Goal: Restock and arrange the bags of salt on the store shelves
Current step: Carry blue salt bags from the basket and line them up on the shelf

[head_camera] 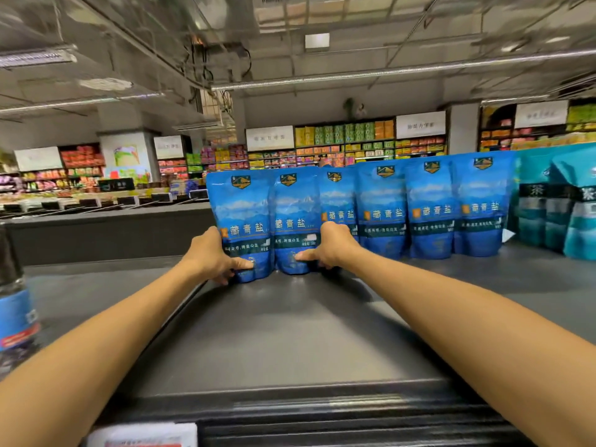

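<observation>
The left hand [213,254] is gripping the end salt bag [243,227] and the right hand [329,245] its neighbouring bag [295,224], both standing upright on the dark shelf [290,333].

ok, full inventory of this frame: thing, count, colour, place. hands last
blue salt bags: six in view, blue with mountain print, standing in a row at the back of the shelf top
leftmost two blue salt bags: gripped low down, one by each hand
teal bags: at least three, teal with a dark band, right of the blue row
shelf top: one, dark grey, bare in front of the bags
bottle: one, dark with a blue label, at the left edge, blurred
price label: one, white, on the shelf's front edge
background shelves: many, mixed colours, far wall
left hand: holds the leftmost bag's left edge
right hand: holds the second bag's right edge
</observation>
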